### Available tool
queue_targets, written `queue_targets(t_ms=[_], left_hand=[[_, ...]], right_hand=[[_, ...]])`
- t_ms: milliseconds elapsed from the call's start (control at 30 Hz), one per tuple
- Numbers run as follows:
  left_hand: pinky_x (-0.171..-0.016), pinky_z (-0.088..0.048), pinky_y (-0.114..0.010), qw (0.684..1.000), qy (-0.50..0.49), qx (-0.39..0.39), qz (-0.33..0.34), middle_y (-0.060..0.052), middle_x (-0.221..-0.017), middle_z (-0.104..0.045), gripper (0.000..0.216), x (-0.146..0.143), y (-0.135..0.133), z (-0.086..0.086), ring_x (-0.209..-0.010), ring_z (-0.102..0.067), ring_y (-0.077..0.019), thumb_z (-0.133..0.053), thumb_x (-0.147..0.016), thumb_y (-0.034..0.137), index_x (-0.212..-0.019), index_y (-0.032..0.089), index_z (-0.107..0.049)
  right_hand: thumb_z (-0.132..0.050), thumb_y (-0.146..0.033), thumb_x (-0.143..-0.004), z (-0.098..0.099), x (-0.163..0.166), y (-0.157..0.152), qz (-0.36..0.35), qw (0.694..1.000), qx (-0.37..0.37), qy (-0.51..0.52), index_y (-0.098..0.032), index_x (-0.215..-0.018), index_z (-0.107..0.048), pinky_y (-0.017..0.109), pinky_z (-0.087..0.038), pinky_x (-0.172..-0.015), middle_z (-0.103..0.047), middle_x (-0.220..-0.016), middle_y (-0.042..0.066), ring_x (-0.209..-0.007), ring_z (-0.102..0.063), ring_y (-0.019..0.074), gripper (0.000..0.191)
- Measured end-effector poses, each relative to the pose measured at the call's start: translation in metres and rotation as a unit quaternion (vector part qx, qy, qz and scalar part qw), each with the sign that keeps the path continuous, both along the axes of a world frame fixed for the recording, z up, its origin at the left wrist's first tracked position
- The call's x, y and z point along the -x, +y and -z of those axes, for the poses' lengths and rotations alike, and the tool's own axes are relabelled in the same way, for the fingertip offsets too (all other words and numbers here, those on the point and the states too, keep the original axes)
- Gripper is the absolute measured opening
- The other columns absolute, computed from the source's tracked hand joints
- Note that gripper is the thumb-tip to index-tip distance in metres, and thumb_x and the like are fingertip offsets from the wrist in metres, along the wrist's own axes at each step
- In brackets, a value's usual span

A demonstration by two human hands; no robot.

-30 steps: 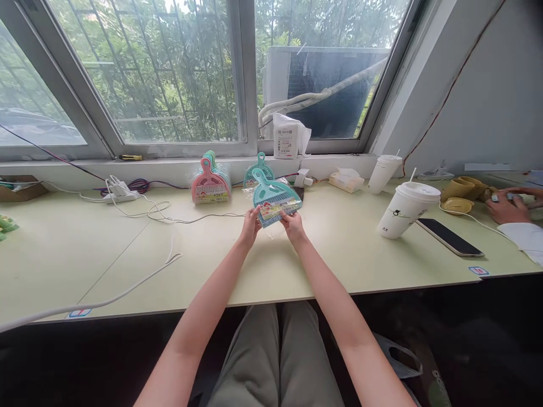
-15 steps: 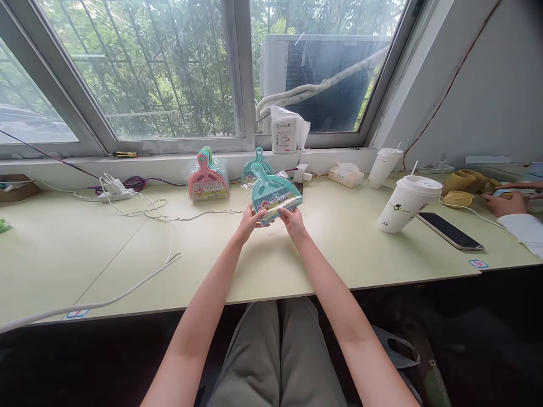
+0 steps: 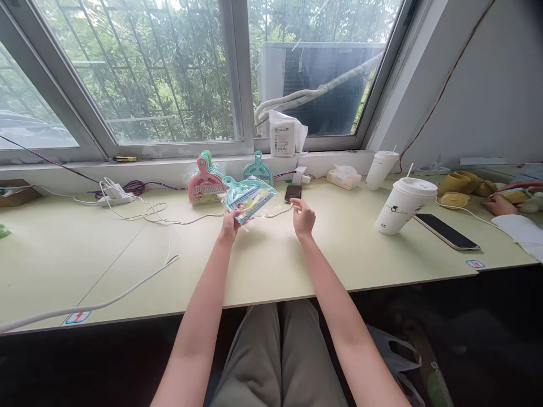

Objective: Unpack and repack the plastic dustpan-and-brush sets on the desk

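Note:
A turquoise mini dustpan-and-brush set in clear plastic wrap is gripped at its lower left edge by my left hand. It hangs tilted above the table, its handle pointing up and left. My right hand is off the pack, to its right, with curled fingers near a small dark phone-like device. Whether anything small sits in those fingers is hidden. Behind stand pink and green wrapped dustpan sets in a stack, and another turquoise set leans by the sill.
White lidded cups and a black phone are on the right. Cables and a power strip lie on the left. Tissue packs are at the back. Another person's hand works at the far right.
My right hand has let go of the pack and moved slightly right, fingers curling. My left hand has shifted the dustpan set left and turned it.

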State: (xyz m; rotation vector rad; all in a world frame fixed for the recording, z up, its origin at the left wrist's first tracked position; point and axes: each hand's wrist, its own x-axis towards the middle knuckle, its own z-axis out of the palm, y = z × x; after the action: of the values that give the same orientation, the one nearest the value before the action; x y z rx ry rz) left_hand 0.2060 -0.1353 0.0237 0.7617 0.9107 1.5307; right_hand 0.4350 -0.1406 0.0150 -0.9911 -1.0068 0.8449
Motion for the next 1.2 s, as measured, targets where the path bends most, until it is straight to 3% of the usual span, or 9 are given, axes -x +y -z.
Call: queue_targets(t_ms=[100,200,467,700,767,900,1033,1133,1200], left_hand=[[-0.057,-0.056,-0.023,0.999,-0.041,0.034,0.005,-0.007,-0.088,-0.070,0.035,0.014,0.002,0.004,-0.070,-0.067,-0.0156,-0.057,-0.070,0.012,-0.105,0.013,-0.059],[-0.060,-0.057,-0.026,0.997,-0.028,0.063,0.043,-0.007,-0.081,-0.071,0.036,0.015,0.002,0.008,-0.068,-0.068,-0.0172,-0.058,-0.071,0.012,-0.106,0.013,-0.062],[-0.060,-0.057,-0.031,0.967,0.071,0.120,0.212,-0.011,-0.083,-0.071,0.036,0.021,0.000,0.018,-0.068,-0.071,-0.0254,-0.066,-0.072,0.013,-0.108,0.013,-0.060],[-0.058,-0.057,-0.032,0.931,0.195,0.080,0.297,-0.011,-0.088,-0.071,0.046,0.019,-0.008,0.016,-0.061,-0.070,-0.0226,-0.075,-0.071,0.022,-0.112,0.017,-0.056],[-0.053,-0.055,-0.029,0.928,0.212,0.069,0.297,-0.010,-0.084,-0.071,0.049,0.020,-0.010,0.014,-0.056,-0.068,-0.0202,-0.076,-0.071,0.024,-0.114,0.018,-0.054],[-0.047,-0.051,-0.025,0.926,0.247,0.051,0.279,-0.005,-0.076,-0.069,0.057,0.026,-0.014,0.007,-0.048,-0.064,-0.0166,-0.077,-0.070,0.026,-0.120,0.019,-0.051],[-0.066,-0.056,-0.035,0.923,0.289,0.022,0.252,-0.007,-0.094,-0.069,0.074,0.024,-0.023,-0.004,-0.060,-0.067,-0.0173,-0.073,-0.075,0.039,-0.139,0.024,-0.039],[-0.086,-0.051,-0.040,0.934,0.289,-0.091,0.190,-0.007,-0.107,-0.066,0.076,0.018,-0.024,-0.012,-0.084,-0.067,-0.0183,-0.069,-0.078,0.044,-0.144,0.030,-0.036],[-0.090,-0.049,-0.039,0.914,0.334,-0.171,0.154,-0.007,-0.111,-0.064,0.071,0.012,-0.022,-0.013,-0.095,-0.063,-0.0191,-0.073,-0.074,0.040,-0.138,0.029,-0.047]], right_hand=[[-0.060,-0.001,-0.071,-0.008,0.001,-0.010,-0.006,0.987,-0.123,-0.105,-0.035,-0.110,-0.065,0.041,-0.037,-0.112,-0.052,-0.140,-0.007,-0.144,-0.027,0.0194,0.052],[-0.068,0.000,-0.067,-0.015,0.007,-0.014,-0.029,0.977,-0.159,-0.138,-0.038,-0.112,-0.065,0.044,-0.031,-0.116,-0.046,-0.145,-0.009,-0.148,-0.015,0.0198,0.058],[-0.078,-0.018,-0.068,-0.008,0.003,-0.002,-0.077,0.989,-0.106,-0.073,-0.031,-0.068,-0.073,0.043,-0.032,-0.114,-0.074,-0.102,-0.002,-0.126,-0.050,0.0222,0.014],[-0.074,-0.027,-0.071,0.016,0.001,0.010,0.002,0.985,-0.052,-0.167,-0.027,-0.069,-0.072,0.042,-0.034,-0.110,-0.067,-0.114,0.001,-0.117,-0.054,0.0227,0.003],[-0.075,-0.024,-0.068,0.023,0.006,0.014,0.019,0.984,-0.029,-0.174,-0.025,-0.072,-0.070,0.040,-0.037,-0.107,-0.064,-0.118,0.003,-0.116,-0.055,0.0225,0.006],[-0.080,-0.014,-0.054,0.031,0.013,0.020,-0.017,0.994,0.051,-0.094,-0.023,-0.093,-0.065,0.038,-0.044,-0.098,-0.068,-0.105,0.003,-0.104,-0.061,0.0207,0.042],[-0.077,-0.007,-0.047,0.028,0.005,0.026,-0.127,0.983,0.132,0.019,-0.017,-0.085,-0.065,0.033,-0.051,-0.079,-0.071,-0.078,-0.001,-0.081,-0.065,0.0193,0.040],[-0.075,-0.004,-0.048,0.023,-0.006,0.027,-0.088,0.978,0.152,0.109,-0.019,-0.082,-0.062,0.027,-0.050,-0.066,-0.070,-0.075,-0.002,-0.075,-0.065,0.0168,0.040],[-0.075,-0.005,-0.050,0.021,-0.010,0.026,-0.077,0.973,0.162,0.144,-0.020,-0.084,-0.060,0.023,-0.048,-0.059,-0.070,-0.076,-0.003,-0.072,-0.065,0.0155,0.040]])
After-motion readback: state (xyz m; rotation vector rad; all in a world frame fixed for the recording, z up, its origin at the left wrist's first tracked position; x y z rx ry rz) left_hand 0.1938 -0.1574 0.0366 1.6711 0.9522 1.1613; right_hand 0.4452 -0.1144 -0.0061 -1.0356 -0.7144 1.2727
